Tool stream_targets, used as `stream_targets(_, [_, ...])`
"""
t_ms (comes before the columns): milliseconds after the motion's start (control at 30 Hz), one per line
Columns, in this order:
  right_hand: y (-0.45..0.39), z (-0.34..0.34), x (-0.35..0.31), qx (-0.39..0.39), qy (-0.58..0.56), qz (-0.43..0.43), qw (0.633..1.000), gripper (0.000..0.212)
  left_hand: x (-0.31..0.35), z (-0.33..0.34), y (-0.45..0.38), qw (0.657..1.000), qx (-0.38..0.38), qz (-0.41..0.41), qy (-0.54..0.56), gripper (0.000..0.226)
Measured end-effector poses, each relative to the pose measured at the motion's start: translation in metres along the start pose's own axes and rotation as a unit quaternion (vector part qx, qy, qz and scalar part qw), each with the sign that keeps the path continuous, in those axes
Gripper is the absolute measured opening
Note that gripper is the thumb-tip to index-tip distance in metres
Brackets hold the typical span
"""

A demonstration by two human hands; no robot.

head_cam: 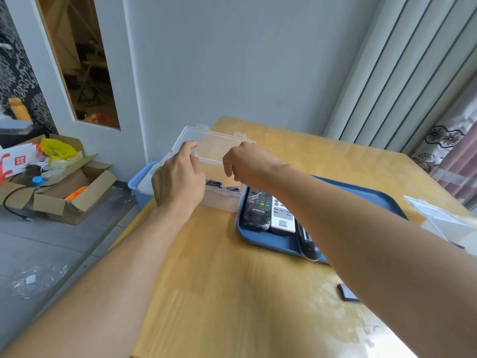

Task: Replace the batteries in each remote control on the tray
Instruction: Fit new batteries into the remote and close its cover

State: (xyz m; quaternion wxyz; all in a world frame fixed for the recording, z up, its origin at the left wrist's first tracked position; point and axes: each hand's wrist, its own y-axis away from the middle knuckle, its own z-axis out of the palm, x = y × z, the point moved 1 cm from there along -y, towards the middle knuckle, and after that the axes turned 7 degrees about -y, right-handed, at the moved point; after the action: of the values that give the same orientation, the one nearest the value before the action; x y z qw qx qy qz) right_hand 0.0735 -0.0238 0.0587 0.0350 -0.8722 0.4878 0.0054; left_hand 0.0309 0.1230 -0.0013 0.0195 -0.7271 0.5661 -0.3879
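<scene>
Both hands are reaching to the clear plastic storage box [222,200], which is sitting on the light wooden tabletop [219,280] at its far left corner. The left hand [178,180] is pinching the left part of the box's raised transparent hinged lid [214,143], thumb on the lid's edge and fingers curled behind it. The right hand [247,165] is hanging just to the right of it over the open box with fingers curled downward; I cannot tell whether it is gripping the lid or holding anything. Inside the box, purple-wrapped batteries [214,183] are lying along the bottom. Touching the right side of the box, a blue plastic tray [268,241] is resting on the tabletop and carrying the remotes: a black remote control with coloured buttons [256,210] nearest the box, a white remote control with grey buttons [282,218] beside it, and a slim dark remote control [308,245] further right, partly hidden by the right forearm. Well to the right of the box, a white angular plastic object [444,220] is standing at the tabletop's edge. Nearer the person than the tray, a small dark flat rectangular piece [347,292] is lying on the wood. Left of the box, below tabletop level, a blue plastic bin [139,187] and an open cardboard carton of clutter [69,192] are sitting on the grey floor [51,244].
</scene>
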Motion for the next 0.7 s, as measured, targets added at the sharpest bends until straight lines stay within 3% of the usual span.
stream_targets(200, [0.039, -0.020, 0.037, 0.100, -0.015, 0.007, 0.995, 0.027, 0.007, 0.006, 0.009, 0.996, 0.021, 0.064, 0.064, 0.034])
stream_targets(433, [0.125, -0.048, 0.119, 0.131, -0.031, 0.116, 0.984, 0.020, 0.077, 0.016, 0.042, 0.939, 0.083, 0.322, 0.087, 0.027])
stream_targets(567, [0.192, -0.040, 0.170, 0.252, -0.123, 0.173, 0.944, 0.018, 0.140, 0.034, 0.074, 0.910, 0.009, 0.405, 0.092, 0.021])
stream_targets(700, [0.259, -0.018, 0.221, 0.341, -0.131, 0.247, 0.897, 0.016, 0.208, 0.055, 0.116, 0.909, -0.153, 0.358, 0.151, 0.030])
